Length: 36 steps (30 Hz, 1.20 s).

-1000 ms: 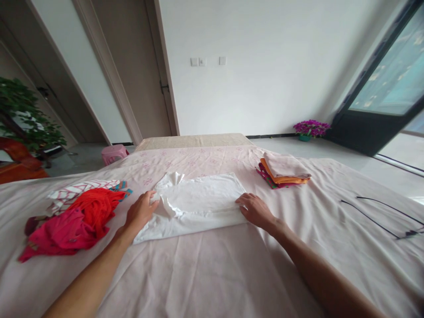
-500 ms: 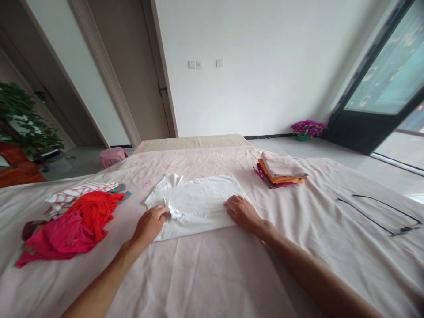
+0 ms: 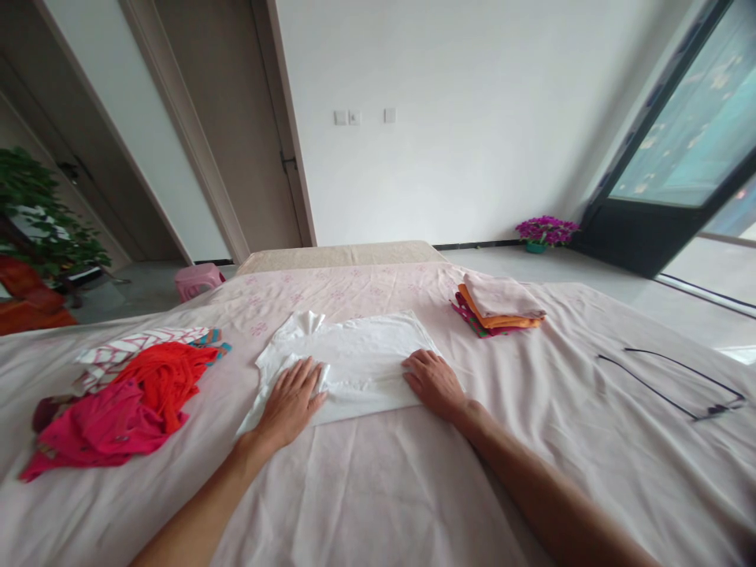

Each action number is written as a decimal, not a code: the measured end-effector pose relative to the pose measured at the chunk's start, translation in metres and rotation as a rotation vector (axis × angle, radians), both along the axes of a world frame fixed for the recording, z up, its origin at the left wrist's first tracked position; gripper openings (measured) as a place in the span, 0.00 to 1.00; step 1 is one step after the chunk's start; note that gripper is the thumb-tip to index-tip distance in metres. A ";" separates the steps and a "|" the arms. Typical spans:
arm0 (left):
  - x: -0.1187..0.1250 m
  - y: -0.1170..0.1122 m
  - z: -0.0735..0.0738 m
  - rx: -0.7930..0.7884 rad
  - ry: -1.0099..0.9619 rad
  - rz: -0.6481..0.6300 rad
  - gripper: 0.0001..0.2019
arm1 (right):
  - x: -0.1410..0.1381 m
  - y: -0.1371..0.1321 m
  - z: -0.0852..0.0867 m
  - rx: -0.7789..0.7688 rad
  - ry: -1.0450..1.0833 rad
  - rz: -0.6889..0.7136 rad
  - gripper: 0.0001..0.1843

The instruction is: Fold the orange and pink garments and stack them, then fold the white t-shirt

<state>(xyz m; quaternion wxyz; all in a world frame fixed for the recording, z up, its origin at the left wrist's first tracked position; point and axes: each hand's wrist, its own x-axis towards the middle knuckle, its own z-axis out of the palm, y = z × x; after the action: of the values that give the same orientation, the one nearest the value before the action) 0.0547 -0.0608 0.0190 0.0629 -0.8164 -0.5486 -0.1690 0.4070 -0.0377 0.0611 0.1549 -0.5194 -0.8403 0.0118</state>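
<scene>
A white shirt (image 3: 366,354) lies partly folded on the pale pink sheet (image 3: 378,488), its long side running left to right in front of me. My left hand (image 3: 295,398) rests flat on the near left part of the shirt, fingers stretched out over a turned-in portion. At the right end, my right hand (image 3: 434,382) lies on the cloth with its fingers extended and slightly bent. Neither hand grips anything. The cloth beneath both palms is hidden.
Left of the shirt is a loose heap of red and pink clothes (image 3: 118,409). A folded stack (image 3: 502,303) of pink, orange and dark red cloth sits at the back right. Eyeglasses (image 3: 679,386) lie farther right. A pink stool (image 3: 198,281) stands beyond the far left edge.
My left hand has released the shirt's near left edge, moved slightly right and flattened onto it. The shirt's left corner now spreads farther toward me. My right hand stays almost in place.
</scene>
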 end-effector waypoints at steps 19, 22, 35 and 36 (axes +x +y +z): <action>-0.047 -0.027 0.002 -0.071 0.107 0.261 0.31 | 0.021 0.007 0.000 0.047 -0.130 -0.252 0.12; -0.045 -0.037 0.005 -0.021 0.133 0.338 0.29 | 0.021 0.006 -0.001 0.045 -0.123 -0.258 0.12; 0.018 -0.022 0.005 -0.005 0.003 -0.134 0.26 | 0.023 0.007 -0.008 0.085 -0.108 -0.258 0.13; 0.021 -0.021 0.003 -0.009 0.022 -0.135 0.27 | 0.023 0.007 -0.008 0.087 -0.107 -0.256 0.13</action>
<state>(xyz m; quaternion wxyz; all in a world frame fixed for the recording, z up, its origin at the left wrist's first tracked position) 0.0755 -0.0823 0.0223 0.0536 -0.8536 -0.4924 -0.1616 0.4304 -0.0303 0.0531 0.1324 -0.6149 -0.7740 -0.0721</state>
